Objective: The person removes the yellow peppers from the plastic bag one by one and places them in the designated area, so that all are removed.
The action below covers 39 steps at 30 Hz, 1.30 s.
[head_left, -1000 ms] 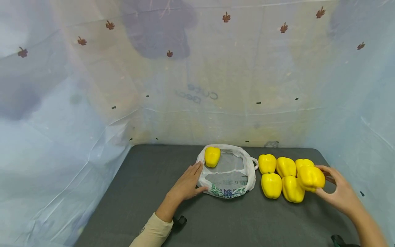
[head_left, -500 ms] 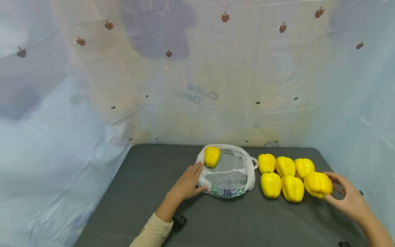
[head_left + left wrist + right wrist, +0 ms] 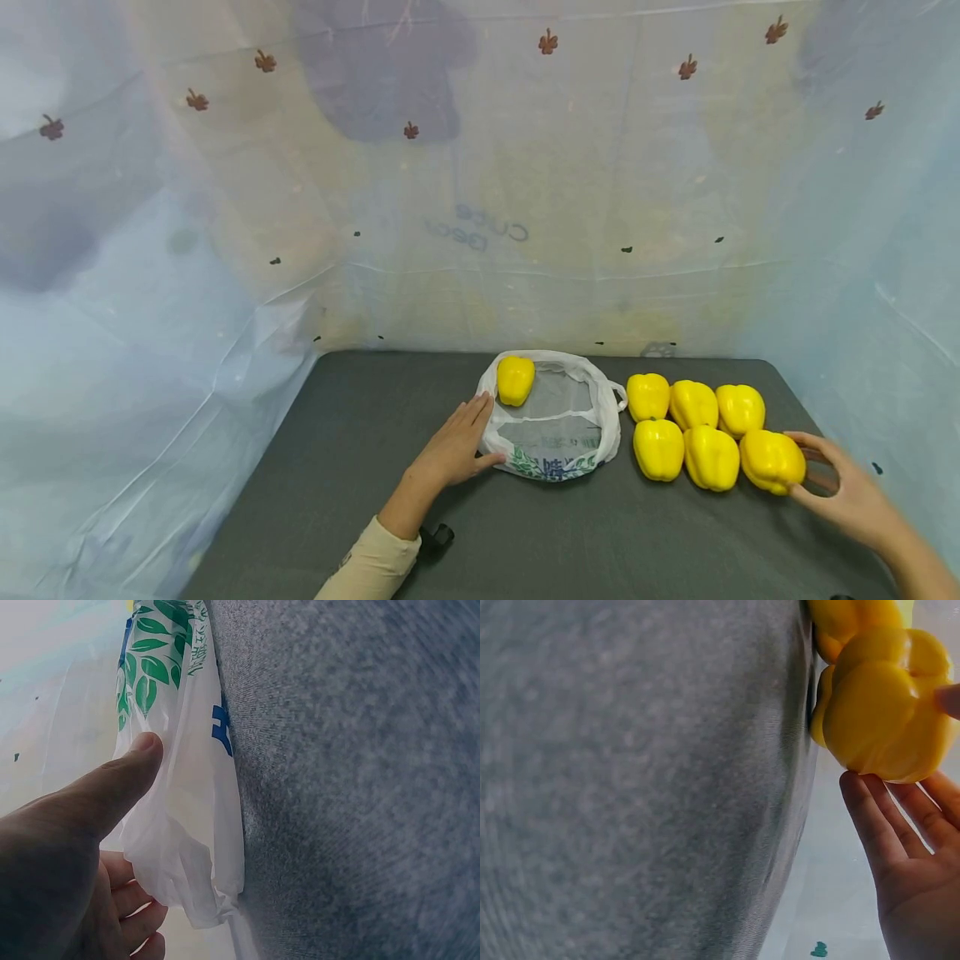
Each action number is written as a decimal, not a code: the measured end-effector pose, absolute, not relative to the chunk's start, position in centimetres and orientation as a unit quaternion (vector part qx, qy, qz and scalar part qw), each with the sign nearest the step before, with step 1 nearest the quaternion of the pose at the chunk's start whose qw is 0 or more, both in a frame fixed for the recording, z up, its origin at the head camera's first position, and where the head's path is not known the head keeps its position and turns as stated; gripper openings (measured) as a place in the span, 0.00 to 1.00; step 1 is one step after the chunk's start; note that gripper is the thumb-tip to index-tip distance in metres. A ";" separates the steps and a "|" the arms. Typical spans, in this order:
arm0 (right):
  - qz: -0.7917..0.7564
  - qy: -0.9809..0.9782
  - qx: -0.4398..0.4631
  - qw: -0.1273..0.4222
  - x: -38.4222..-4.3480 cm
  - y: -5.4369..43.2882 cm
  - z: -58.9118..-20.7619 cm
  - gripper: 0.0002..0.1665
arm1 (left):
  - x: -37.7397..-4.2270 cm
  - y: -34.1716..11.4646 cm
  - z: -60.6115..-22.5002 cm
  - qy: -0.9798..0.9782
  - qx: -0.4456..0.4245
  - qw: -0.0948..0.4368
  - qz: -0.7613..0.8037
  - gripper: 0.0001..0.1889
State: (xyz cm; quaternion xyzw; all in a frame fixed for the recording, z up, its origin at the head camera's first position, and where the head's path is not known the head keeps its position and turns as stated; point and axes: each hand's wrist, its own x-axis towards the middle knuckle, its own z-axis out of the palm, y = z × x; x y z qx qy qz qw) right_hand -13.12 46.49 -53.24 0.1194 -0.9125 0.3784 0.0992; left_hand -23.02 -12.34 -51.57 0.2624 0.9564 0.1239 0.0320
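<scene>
My left hand (image 3: 453,446) lies with its fingers extended along the left side of a white plastic bag (image 3: 611,437), whose mouth is spread wide. In the left wrist view, the thumb presses against the bag's printed wall (image 3: 176,787). Inside the bag, at its left, sits one yellow bell pepper (image 3: 516,381). My right hand (image 3: 847,492) holds another yellow bell pepper (image 3: 772,462) from its right side, at the front right end of the pepper group. In the right wrist view, fingertips (image 3: 853,782) and thumb touch that bell pepper (image 3: 877,712) from either side.
Several more yellow bell peppers (image 3: 711,458) stand in two rows on the dark grey table (image 3: 360,425), right of the bag. A bag handle loop (image 3: 621,396) sticks out toward them. A pale patterned curtain (image 3: 480,300) closes off the back and sides.
My right hand has brought its bell pepper rightward and down, from overlapping the others to the right end of the front row. The left hand and bag have stayed put.
</scene>
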 end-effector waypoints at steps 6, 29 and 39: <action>0.380 -0.912 0.125 0.086 -13.2 46.5 -53.6 0.46 | -23.0 -12.3 -51.6 0.957 0.262 0.030 0.123 0.53; 0.417 -0.887 0.181 0.084 -13.5 46.0 -54.0 0.49 | -23.1 -12.4 -51.8 0.957 0.262 0.030 0.118 0.53; 0.424 -0.881 0.194 0.085 -13.6 45.7 -53.9 0.51 | -23.0 -12.4 -51.6 0.957 0.259 0.033 0.122 0.53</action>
